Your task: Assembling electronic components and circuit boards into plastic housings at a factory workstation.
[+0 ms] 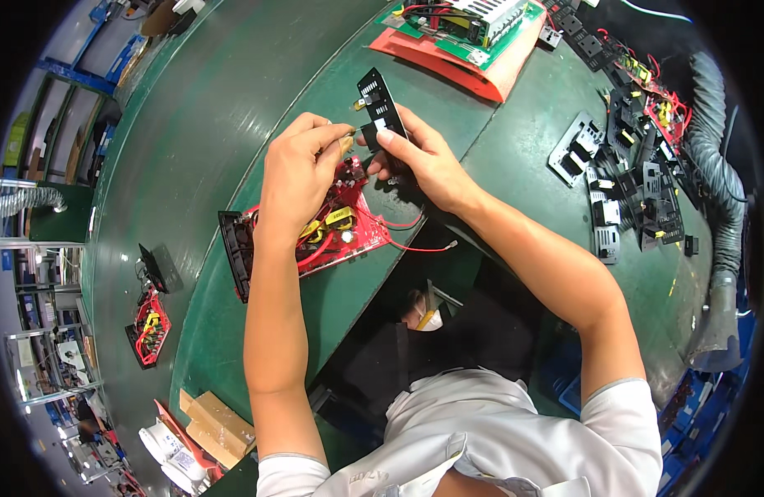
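Observation:
My right hand [427, 161] grips a black slotted panel [372, 89], holding it tilted up above the bench. The thumb presses against its lower part, beside a small white piece. My left hand [299, 170] is closed in a pinch at the panel's left side. Something thin and small shows at its fingertips, too small to name. Below both hands lies a red circuit board [361, 236] with yellow-wrapped parts and loose red wires. A black end panel [233, 255] stands along its left side. My left wrist and forearm cover part of the board.
A green circuit board [479, 56] with a metal-cased unit sits on an orange-red sheet [448, 68] at the far side. Black panels [604, 215] pile up at right, near a grey flexible hose [713, 157]. Another red assembly [152, 327] and a cardboard piece [218, 425] lie left.

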A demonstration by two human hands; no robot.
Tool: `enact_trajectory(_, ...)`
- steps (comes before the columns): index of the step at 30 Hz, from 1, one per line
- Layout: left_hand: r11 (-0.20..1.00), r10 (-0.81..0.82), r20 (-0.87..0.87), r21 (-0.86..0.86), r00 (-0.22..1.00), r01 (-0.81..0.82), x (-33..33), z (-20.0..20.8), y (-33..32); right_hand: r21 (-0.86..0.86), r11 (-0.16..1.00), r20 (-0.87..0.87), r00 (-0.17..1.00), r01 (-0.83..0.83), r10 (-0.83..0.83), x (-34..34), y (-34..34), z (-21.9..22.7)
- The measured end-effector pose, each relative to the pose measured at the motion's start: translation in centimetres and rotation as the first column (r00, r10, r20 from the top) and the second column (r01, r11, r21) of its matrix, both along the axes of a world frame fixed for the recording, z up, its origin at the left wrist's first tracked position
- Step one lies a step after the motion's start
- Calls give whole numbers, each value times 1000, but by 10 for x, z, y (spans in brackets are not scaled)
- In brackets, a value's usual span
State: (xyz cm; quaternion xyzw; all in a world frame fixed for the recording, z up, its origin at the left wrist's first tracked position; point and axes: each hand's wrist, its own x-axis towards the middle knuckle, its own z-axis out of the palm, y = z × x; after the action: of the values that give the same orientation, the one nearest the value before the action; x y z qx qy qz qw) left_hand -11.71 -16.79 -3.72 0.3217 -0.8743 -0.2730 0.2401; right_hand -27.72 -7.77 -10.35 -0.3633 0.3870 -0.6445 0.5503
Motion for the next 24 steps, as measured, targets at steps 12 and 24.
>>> enact_trajectory(12, 965, 58, -90, 260, 994, -32, 17, 0, -27, 35, 999, 4, 1000, 11, -11, 0, -6, -1)
enact_trajectory(24, 983, 31, -119, 184, 992, -9, 7, -9, -17, 50, 999, 14, 1000, 11, -12, 1, -4, -2)
